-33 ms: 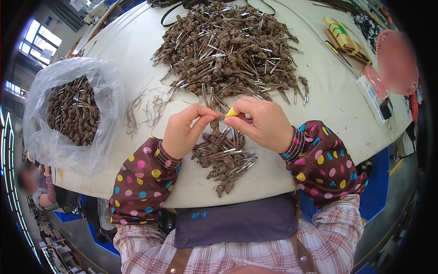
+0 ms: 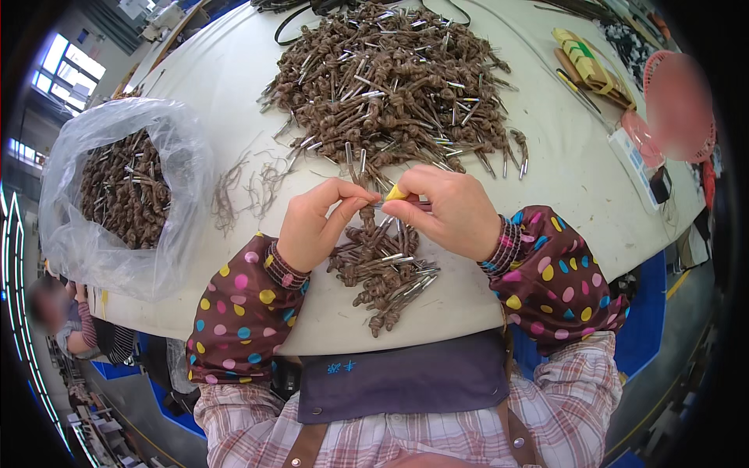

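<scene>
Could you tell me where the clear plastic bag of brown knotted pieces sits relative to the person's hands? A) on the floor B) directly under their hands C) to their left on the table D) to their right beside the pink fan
C: the clear plastic bag lies on the white table, left of the left hand and right hand.

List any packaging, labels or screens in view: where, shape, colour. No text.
Clear plastic bag: table's left edge, open, crumpled, holding brown knotted pieces with metal tips.
Yellow-green striped packets: far right of table, flat, stacked.
White card with blue patches: right table edge, flat, rectangular; too small to tell more.
No screens visible.
</scene>
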### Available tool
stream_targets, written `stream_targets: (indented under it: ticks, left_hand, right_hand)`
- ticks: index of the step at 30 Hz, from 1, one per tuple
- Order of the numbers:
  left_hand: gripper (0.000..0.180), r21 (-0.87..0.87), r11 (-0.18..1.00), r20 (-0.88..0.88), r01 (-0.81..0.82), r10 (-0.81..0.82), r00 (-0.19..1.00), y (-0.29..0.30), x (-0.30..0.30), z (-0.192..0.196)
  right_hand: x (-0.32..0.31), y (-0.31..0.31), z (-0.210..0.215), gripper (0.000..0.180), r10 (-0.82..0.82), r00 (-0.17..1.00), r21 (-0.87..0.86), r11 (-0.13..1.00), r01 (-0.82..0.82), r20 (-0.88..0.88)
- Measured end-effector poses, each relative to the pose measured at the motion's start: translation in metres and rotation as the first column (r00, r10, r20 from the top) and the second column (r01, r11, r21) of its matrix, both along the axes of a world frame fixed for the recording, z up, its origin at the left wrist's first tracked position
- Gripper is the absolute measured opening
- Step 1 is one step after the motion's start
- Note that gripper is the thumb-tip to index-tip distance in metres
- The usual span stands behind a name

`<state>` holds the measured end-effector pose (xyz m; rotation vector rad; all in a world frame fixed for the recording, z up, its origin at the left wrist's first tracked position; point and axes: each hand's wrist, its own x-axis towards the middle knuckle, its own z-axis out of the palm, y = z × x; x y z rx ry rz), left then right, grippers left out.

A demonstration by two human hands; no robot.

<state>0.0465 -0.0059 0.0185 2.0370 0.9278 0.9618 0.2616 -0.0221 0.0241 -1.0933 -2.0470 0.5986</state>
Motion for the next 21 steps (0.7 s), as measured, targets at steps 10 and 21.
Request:
stream_targets:
  ticks: [10, 21]
  left_hand:
    - [0.006, 0.084, 0.996, -0.067, 0.004, 0.002, 0.998, -0.004, 0.002, 0.000]
    - [0.006, 0.097, 0.993, -0.081, 0.070, -0.062, 0.995, -0.002, 0.002, 0.005]
  right_hand:
    - [0.001, -0.003, 0.005, 0.021, 0.017, 0.995, 0.146, 0.989, -0.032, 0.099]
    - [0.001, 0.019, -0.015, 0.039, -0.036, 0.808, -0.292, 0.941, -0.170, -0.588]
